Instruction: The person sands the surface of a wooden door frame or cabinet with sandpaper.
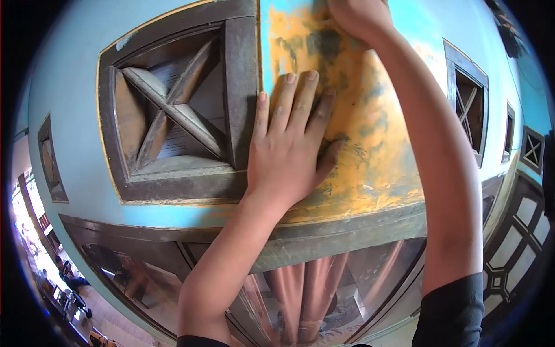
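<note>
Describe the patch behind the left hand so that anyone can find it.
On the blue wall, find the largest dark frame with crossed bars. Right of it, the left hand covers part of the patch. Unlike the plain blue around, it is orange-yellow with dark smudges.

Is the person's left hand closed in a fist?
No, the left hand is open, with its fingers stretched upward over the orange-patched wall.

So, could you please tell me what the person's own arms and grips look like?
Both the left arm and right arm emerge bare from black sleeves. The left grip is ungloved, no ring showing; the right grip, partly cut off, looks ungloved too. No watch or bracelet shows on either wrist.
</note>
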{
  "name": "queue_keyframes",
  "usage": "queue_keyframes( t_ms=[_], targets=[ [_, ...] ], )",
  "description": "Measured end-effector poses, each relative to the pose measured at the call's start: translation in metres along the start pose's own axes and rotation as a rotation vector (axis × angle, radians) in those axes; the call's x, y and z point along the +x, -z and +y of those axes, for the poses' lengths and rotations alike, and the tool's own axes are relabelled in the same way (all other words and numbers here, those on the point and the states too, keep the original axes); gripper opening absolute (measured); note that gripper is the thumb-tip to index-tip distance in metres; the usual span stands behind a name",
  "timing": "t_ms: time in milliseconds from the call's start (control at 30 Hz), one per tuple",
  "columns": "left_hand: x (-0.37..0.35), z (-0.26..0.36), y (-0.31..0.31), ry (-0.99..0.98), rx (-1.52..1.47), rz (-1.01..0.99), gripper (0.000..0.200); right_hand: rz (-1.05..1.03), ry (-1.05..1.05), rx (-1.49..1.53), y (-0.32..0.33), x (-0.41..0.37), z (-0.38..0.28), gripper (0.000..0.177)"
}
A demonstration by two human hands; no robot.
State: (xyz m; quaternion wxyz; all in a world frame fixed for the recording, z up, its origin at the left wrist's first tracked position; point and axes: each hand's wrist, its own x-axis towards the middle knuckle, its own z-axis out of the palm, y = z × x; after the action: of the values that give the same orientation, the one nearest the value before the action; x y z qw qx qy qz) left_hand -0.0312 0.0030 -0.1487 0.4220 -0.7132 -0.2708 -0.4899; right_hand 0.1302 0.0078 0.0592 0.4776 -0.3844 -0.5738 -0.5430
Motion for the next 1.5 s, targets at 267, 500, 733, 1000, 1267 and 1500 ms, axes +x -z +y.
queue_keyframes(
  t_ms=[267,500,733,1000,1267,1500],
  targets=[
    [-0.020,0.007,-0.001,0.017,0.066,-0.078,0.076,-0.146,0.229,-0.003,0.032,-0.092,0.015,0.057],
    [-0.021,0.011,-0.003,0.012,0.108,-0.107,0.079,-0.068,-0.056,-0.049,0.040,-0.092,0.027,0.060],
    [-0.026,0.020,-0.006,0.026,0.080,-0.106,0.080,-0.092,-0.023,-0.041,0.041,-0.102,0.061,0.061],
    [-0.089,0.022,-0.002,-0.084,-0.034,-0.239,0.080,0.032,0.110,0.034,0.019,-0.106,0.096,0.060],
    [-0.094,0.026,-0.009,-0.080,0.014,-0.195,0.081,-0.240,0.586,0.007,0.038,-0.141,0.019,0.071],
    [-0.096,0.028,-0.011,-0.073,-0.008,-0.181,0.074,-0.200,0.675,0.087,0.028,-0.110,-0.003,0.067]
  ],
)
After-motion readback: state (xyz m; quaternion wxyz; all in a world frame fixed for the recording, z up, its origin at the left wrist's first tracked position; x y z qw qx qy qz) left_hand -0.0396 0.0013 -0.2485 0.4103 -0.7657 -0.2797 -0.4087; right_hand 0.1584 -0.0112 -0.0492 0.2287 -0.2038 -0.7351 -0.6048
